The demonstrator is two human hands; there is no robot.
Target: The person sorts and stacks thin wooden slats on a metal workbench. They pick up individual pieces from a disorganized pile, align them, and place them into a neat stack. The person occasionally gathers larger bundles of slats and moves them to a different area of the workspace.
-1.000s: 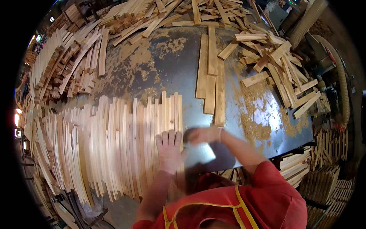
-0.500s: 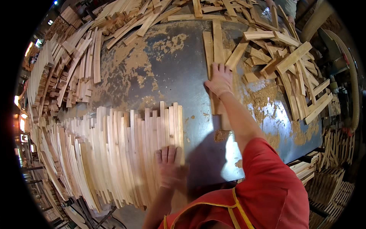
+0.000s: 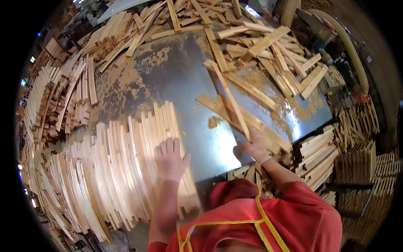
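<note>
My left hand (image 3: 171, 161), in a pale glove, lies flat with its fingers out on the right end of a row of wooden strips (image 3: 126, 164). The strips stand close side by side along the table's near edge. At the right, my gloved right hand (image 3: 257, 149) closes round the near end of a long wooden strip (image 3: 230, 98), which slants away to the far left, its far end tilted up off the table. Under it, a wider wooden board (image 3: 264, 130) lies slantwise on the dark metal table (image 3: 184, 80). Another strip (image 3: 252, 92) lies farther back.
A jumbled heap of wooden pieces (image 3: 268, 46) covers the far right of the table. Stacked strips (image 3: 54, 96) line the left side. Patches of sawdust (image 3: 126, 80) lie on the metal. Lumber stacks (image 3: 317, 155) stand low at the right, and a ribbed hose (image 3: 348, 46) hangs behind.
My right hand has drawn back toward me and now holds a strip's near end. The boards beside it have swung slantwise. My left hand has spread flatter on the row. The view has shifted rightward.
</note>
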